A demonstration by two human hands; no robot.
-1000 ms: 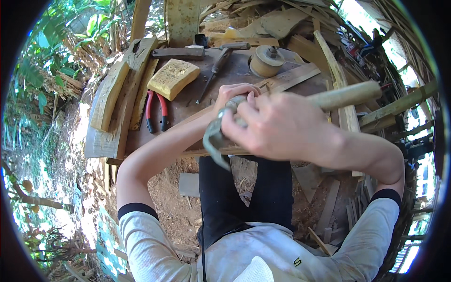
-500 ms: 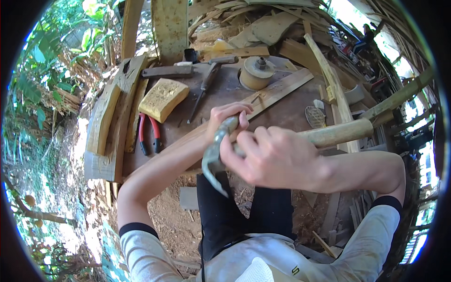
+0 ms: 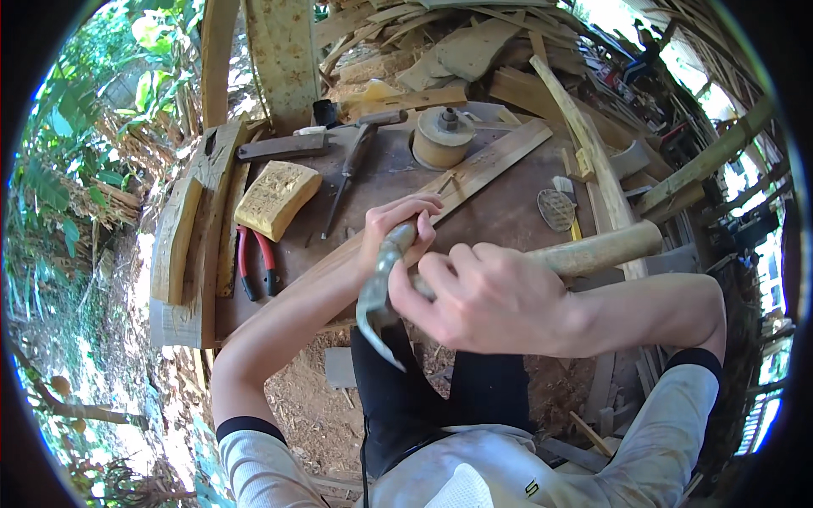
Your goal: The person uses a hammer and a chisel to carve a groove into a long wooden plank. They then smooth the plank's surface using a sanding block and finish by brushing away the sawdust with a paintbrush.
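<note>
My right hand point(image 3: 483, 300) is closed round the wooden handle point(image 3: 610, 247) of a claw hammer, whose metal head and curved claw point(image 3: 375, 317) point down toward the lower left. Close behind the head, my left hand point(image 3: 389, 224) has curled fingers over a long wooden plank point(image 3: 504, 165) lying diagonally on the bench; what they grip is hidden. A thin piece point(image 3: 449, 184), perhaps a nail, shows on the plank just beyond the fingers.
The workbench point(image 3: 373, 186) carries a yellowish block point(image 3: 277, 199), red-handled pliers point(image 3: 262, 258), a pointed tool point(image 3: 343, 190), a round wooden piece point(image 3: 442, 140) and a brush point(image 3: 563, 207). Stacked wood point(image 3: 466, 46) lies behind; timber pieces line both sides.
The view has tilted, so the bench sits lower in the picture. My right hand and the hammer have moved a little toward my body; my left hand stays at the plank.
</note>
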